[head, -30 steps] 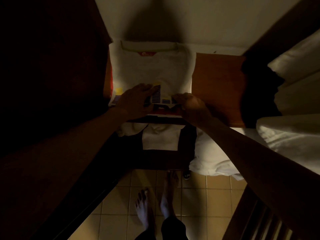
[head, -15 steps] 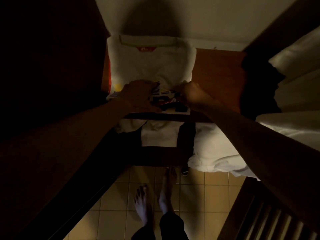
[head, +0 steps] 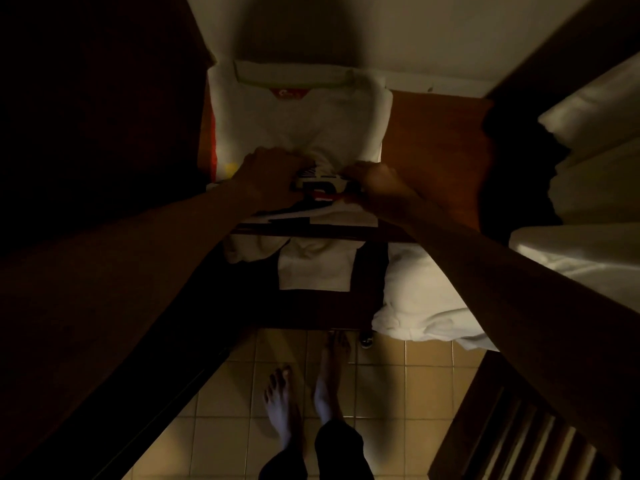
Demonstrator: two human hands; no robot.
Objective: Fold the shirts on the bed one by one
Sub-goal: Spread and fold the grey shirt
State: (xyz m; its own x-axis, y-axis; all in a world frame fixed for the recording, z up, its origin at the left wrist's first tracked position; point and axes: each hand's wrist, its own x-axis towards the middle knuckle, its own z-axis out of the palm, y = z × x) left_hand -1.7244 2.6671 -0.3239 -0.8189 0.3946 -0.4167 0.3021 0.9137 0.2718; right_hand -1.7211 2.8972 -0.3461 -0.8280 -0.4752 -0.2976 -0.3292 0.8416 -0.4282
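Dimly lit, one white shirt (head: 298, 123) lies flat on a wooden worktop (head: 436, 133), collar at the far edge. Two hands meet at its near hem: the left hand (head: 273, 174) and the right hand (head: 377, 185) each have fingers curled round a bunched, printed fold of the shirt. Two more white cloths (head: 315, 268) hang below the worktop's near edge. White bedding (head: 422, 303) lies to the right. Two bare feet (head: 304, 389) stand on floor tiles (head: 429, 379).
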